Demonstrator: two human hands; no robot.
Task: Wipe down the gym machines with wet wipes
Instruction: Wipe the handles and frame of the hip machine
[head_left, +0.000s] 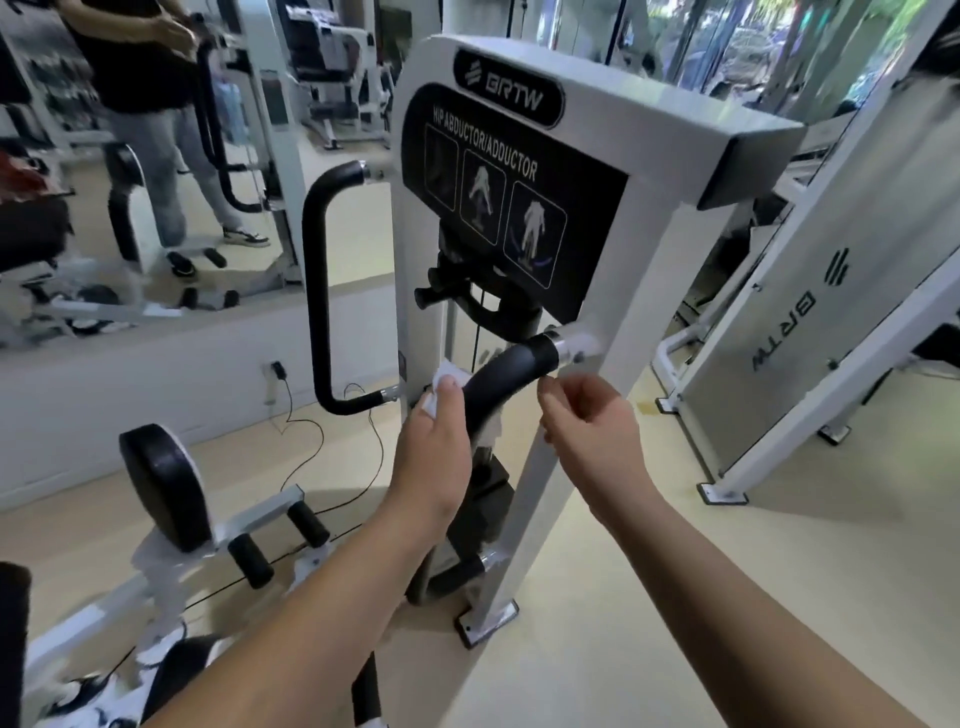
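Note:
A white hip abductor/adductor machine (660, 218) stands in front of me with a black instruction panel. Its right black padded handle (511, 371) curves down from the frame. My left hand (436, 441) holds a white wet wipe (449, 375) pressed against the handle's left side; part of the wipe hangs below the handle. My right hand (587, 421) hovers just under the handle's upper end, fingers curled and pinched, nothing visible in them. The left black handle (318, 291) stands untouched.
A round black pad (163, 483) and foot rollers (280, 540) sit low left, with cables on the floor. A wall mirror (156, 156) at left reflects a standing person. Another white machine (810, 332) stands close on the right. Beige floor lies between.

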